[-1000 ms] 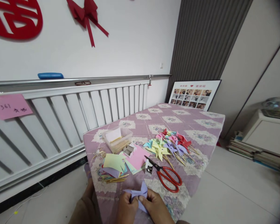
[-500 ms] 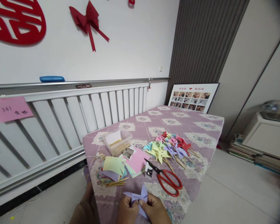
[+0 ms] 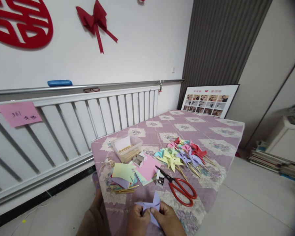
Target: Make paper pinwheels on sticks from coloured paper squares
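Observation:
A lavender paper pinwheel (image 3: 155,199) is held between both hands above the table's near edge. My left hand (image 3: 139,219) is closed on its left side, with the thumb at the middle. From the right, my right hand (image 3: 167,216) pinches it, its thumb also pressed at the centre. The thumbs cover the centre, so I cannot see any pin there. Just beyond the hands lie red-handled scissors (image 3: 182,190), blades pointing away to the left. Beside their blades stands a small white box (image 3: 160,179) with dark shiny pieces inside.
Several finished pinwheels on sticks (image 3: 184,154) lie in a pile beyond the scissors. Coloured paper squares (image 3: 123,172) and loose sticks (image 3: 125,189) are at the left. Behind them sit a clear plastic box (image 3: 127,149) and an open small box (image 3: 139,159). A floral cloth covers the table (image 3: 211,144).
The view has shifted slightly, so everything sits a little further right. Both hands keep hold of the lavender pinwheel at its centre, with hardly any movement of the fingers.

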A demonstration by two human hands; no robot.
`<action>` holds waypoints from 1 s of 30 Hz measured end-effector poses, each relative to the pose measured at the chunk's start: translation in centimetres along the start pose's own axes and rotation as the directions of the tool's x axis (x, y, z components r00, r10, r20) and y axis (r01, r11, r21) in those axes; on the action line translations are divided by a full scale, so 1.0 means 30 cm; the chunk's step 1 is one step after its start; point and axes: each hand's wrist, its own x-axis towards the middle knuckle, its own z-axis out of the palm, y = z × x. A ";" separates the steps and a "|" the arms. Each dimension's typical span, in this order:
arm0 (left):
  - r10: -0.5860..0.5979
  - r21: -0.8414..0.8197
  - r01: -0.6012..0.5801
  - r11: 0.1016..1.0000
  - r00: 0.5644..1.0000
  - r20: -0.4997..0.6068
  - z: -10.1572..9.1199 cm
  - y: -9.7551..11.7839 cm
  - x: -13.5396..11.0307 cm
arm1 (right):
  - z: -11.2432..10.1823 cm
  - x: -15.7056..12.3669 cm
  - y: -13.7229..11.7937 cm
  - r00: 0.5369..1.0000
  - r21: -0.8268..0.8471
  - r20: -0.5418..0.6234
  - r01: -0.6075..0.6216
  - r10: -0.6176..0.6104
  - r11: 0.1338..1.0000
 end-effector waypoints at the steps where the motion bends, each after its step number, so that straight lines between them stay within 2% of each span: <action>1: -0.012 -0.013 0.012 1.000 1.000 0.024 -0.005 0.011 -0.002 | -0.001 0.002 0.001 1.000 -0.011 0.002 0.007 -0.007 1.000; 7: -0.046 -0.081 0.057 0.995 0.990 0.130 -0.027 0.044 0.002 | -0.003 0.006 -0.002 1.000 -0.038 0.021 0.005 -0.004 0.999; 16: -0.050 -0.148 0.102 0.984 0.947 0.318 -0.037 -0.003 0.045 | -0.001 -0.005 -0.028 0.998 0.009 0.066 -0.006 0.005 1.000; 23: -0.067 -0.151 0.124 0.981 0.940 0.336 -0.043 -0.002 0.037 | -0.002 0.000 -0.009 0.998 -0.031 0.056 0.006 -0.005 1.000; 30: -0.061 -0.065 0.080 0.995 0.965 0.255 -0.041 -0.036 0.046 | 0.003 -0.019 -0.050 0.998 -0.020 0.059 -0.013 0.015 1.000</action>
